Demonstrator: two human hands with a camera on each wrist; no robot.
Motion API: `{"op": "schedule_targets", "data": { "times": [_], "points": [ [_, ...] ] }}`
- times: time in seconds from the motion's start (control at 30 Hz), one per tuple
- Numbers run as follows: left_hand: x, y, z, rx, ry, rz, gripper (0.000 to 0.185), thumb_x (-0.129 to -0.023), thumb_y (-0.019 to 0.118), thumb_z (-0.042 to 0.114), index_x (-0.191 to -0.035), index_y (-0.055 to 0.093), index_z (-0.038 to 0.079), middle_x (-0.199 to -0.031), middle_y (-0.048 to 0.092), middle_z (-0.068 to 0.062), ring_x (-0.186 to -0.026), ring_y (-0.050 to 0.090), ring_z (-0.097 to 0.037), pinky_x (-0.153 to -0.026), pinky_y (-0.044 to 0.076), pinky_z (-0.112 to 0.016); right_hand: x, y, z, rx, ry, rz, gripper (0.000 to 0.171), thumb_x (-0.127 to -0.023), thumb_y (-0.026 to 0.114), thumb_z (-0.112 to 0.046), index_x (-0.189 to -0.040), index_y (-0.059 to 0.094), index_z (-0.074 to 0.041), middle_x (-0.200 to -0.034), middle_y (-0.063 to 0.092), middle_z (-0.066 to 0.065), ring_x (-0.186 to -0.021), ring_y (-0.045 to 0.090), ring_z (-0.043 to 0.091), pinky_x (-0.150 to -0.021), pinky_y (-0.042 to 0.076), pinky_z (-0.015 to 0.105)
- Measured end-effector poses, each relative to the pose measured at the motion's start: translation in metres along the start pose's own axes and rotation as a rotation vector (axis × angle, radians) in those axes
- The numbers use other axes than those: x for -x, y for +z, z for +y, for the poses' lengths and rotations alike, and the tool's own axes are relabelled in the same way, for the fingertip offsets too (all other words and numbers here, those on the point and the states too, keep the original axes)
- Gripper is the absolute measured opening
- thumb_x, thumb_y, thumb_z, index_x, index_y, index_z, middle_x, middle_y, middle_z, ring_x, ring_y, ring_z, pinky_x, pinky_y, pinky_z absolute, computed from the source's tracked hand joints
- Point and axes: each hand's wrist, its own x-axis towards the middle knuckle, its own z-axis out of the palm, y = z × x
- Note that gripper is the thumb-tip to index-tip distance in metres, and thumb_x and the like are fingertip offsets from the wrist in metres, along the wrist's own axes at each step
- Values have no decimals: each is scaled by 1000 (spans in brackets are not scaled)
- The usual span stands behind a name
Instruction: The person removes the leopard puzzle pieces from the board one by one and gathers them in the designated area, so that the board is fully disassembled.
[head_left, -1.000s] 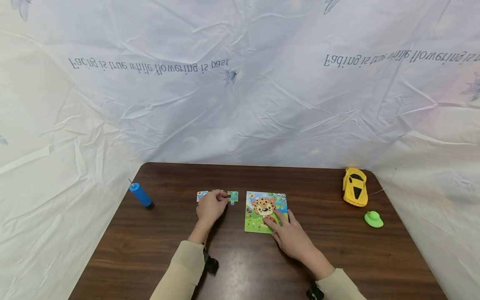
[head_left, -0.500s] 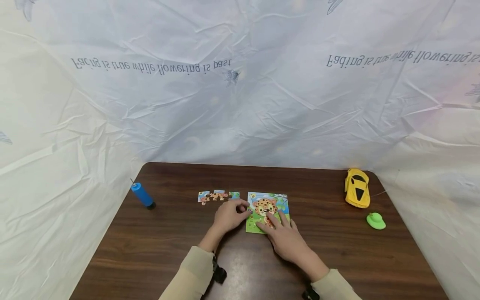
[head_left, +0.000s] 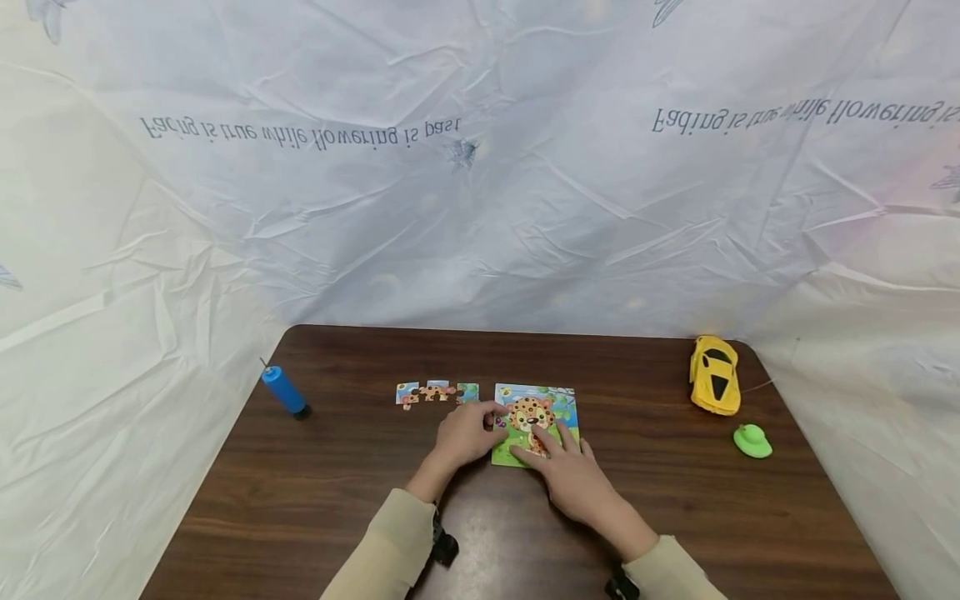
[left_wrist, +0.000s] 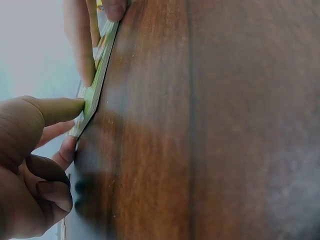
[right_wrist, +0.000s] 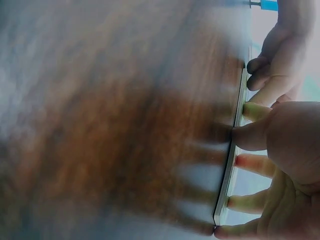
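Note:
A square leopard puzzle lies flat on the brown table. My left hand is at its left edge, and index and thumb pinch a piece there; in the left wrist view the left hand has its index tip on top of the puzzle's rim and the other fingers curled. My right hand lies on the puzzle's front part with straight fingers pressing it down. In the right wrist view the right hand's fingertips rest along the puzzle.
Three loose puzzle pieces lie in a row just left of the puzzle. A blue pump stands at the far left. A yellow toy car and a small green object sit at the right. White sheeting walls in the table.
My left hand left the loose pieces, with a leopard-spotted one now lying among them, and moved right to the puzzle's left edge. The right hand slid slightly left on the puzzle.

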Motion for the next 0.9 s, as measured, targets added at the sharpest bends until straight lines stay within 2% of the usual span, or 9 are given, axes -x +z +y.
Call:
{"op": "schedule_targets", "data": {
  "times": [0.27, 0.47, 0.73, 0.9],
  "points": [
    [-4, -1, 3, 3, -21, -22, 29, -95, 76, 30, -123, 75, 24, -88, 60, 5, -59, 47, -11, -56, 38, -30, 0, 1, 1, 1, -9, 9, 62, -101, 60, 3, -149, 59, -35, -159, 42, 15, -145, 31, 55, -98, 41, 75],
    [-5, 0, 2, 34, -23, -14, 28, -95, 78, 28, -121, 72, 21, -94, 57, 6, -68, 50, -11, -63, 41, -34, 0, 2, 1, -7, -9, 7, 63, -101, 60, 4, -150, 58, -36, -159, 41, 14, -146, 30, 56, -98, 40, 75],
    [-3, 2, 3, 86, -23, 35, 21, -98, 74, 24, -118, 72, 21, -100, 61, 6, -81, 56, -9, -69, 46, -35, 0, 1, 1, -12, -10, 4, 63, -101, 61, 3, -150, 58, -36, -159, 41, 15, -146, 30, 56, -98, 40, 76],
    [-5, 3, 1, 133, -16, 88, 12, -102, 69, 22, -112, 74, 21, -93, 67, 10, -72, 59, -7, -62, 46, -32, 0, 1, 1, -15, -13, 9, 62, -100, 61, 4, -149, 59, -35, -158, 42, 15, -145, 31, 56, -97, 40, 76]
  ]
}}
